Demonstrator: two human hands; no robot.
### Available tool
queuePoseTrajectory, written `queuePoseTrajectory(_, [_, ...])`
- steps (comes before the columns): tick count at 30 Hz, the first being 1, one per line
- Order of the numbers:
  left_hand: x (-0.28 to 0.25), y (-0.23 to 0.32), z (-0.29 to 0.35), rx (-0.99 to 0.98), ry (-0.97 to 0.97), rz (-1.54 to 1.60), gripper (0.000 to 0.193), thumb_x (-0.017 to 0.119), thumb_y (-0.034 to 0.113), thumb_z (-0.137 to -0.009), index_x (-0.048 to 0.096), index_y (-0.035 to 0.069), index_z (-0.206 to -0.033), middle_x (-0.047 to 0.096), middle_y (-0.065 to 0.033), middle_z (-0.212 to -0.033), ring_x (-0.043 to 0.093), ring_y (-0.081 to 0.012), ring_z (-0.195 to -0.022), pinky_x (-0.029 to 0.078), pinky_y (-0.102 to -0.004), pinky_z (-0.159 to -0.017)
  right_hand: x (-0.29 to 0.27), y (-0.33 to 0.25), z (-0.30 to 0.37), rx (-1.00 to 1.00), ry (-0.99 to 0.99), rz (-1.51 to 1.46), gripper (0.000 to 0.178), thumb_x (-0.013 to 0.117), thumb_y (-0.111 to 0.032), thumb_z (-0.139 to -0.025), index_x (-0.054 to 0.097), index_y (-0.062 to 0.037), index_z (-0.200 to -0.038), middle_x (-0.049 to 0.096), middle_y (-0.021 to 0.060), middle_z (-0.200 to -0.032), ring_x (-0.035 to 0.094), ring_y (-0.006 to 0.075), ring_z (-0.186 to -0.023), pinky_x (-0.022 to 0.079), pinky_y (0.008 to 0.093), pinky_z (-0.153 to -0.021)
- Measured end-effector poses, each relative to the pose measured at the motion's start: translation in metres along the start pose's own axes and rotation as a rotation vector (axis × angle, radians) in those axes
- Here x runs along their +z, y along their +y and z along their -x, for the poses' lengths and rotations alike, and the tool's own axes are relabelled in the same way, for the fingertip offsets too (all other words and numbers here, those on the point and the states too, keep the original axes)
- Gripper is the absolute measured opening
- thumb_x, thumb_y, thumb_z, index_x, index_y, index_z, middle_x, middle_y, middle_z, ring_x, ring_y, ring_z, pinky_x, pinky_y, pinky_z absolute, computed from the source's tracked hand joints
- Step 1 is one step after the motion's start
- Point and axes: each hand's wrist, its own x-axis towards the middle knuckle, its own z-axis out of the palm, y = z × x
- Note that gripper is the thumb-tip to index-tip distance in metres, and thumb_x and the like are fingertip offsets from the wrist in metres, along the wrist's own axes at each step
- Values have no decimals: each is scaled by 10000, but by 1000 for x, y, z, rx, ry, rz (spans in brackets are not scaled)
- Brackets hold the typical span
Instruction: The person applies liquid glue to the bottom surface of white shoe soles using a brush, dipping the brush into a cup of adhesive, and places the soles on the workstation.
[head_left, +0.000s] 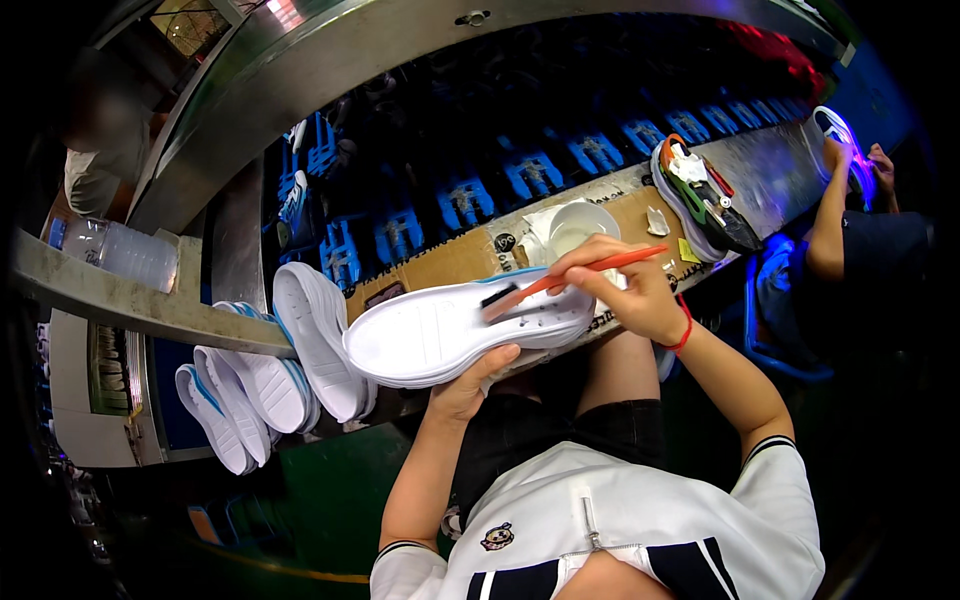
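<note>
A white shoe sole (420,335) is tilted up over the near edge of the bench, its inner face towards me. My left hand (468,386) is closed on its near rim, with the thumb along the side wall. In my right hand (636,296) I grip a brush (537,288) with an orange-red handle. The brush's dark bristles are over the middle of the sole and slightly blurred, so I cannot tell whether they touch. A white bowl (583,222) stands on the cardboard just beyond my right hand.
More white soles (322,340) lean together at the left. A multicoloured shoe (703,198) lies on the cardboard (440,258) to the right. Beyond runs a dark line with blue racks (530,172). A metal frame (270,70) arches overhead. Another person's hand (838,155) holds a lit shoe.
</note>
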Motion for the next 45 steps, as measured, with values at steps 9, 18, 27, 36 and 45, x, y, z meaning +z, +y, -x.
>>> queuePoseTrajectory(9, [-18, -11, -1, 440, 130, -476, 608, 771, 68, -716, 492, 57, -1257, 550, -85, -1214, 526, -194, -1116, 431, -302, -947, -30, 15, 9, 92, 110, 255, 148, 606, -114, -855, 687, -8, -919, 687, 103, -882, 630, 188, -829, 475, 304, -771])
queuePoseTrajectory(18, [5, 11, 0, 443, -45, -83, 591, 506, 193, -940, 217, 41, -1432, 336, -159, -1416, 439, -273, -1245, 400, -350, -1030, 25, -9, 37, 329, 105, -226, 186, 537, -103, -919, 646, 34, -981, 685, 83, -854, 634, 143, -844, 477, 282, -795])
queuePoseTrajectory(27, [-3, 9, -4, 445, -27, -154, 508, 549, 271, -907, 372, 49, -1328, 458, -132, -1263, 515, -242, -1106, 447, -356, -938, 8, 11, 13, 237, 317, -164, 207, 521, -103, -915, 638, 69, -919, 675, 109, -792, 633, 145, -769, 481, 263, -770])
queuePoseTrajectory(36, [26, 65, -70, 876, 41, -530, 460, 592, 350, -874, 527, 58, -1223, 579, -104, -1109, 592, -212, -966, 493, -361, -845, -26, -32, 33, 112, 554, -683, 239, 496, -131, -923, 585, 70, -1014, 664, 152, -775, 636, 185, -773, 455, 287, -773])
queuePoseTrajectory(45, [95, 310, -209, 1330, 307, -1200, 535, 679, 31, -736, 422, -51, -1198, 648, -101, -846, 656, -175, -751, 520, -277, -633, -36, -21, 56, 247, 545, -668, 233, 508, -130, -909, 593, 70, -992, 662, 165, -765, 639, 184, -747, 459, 279, -760])
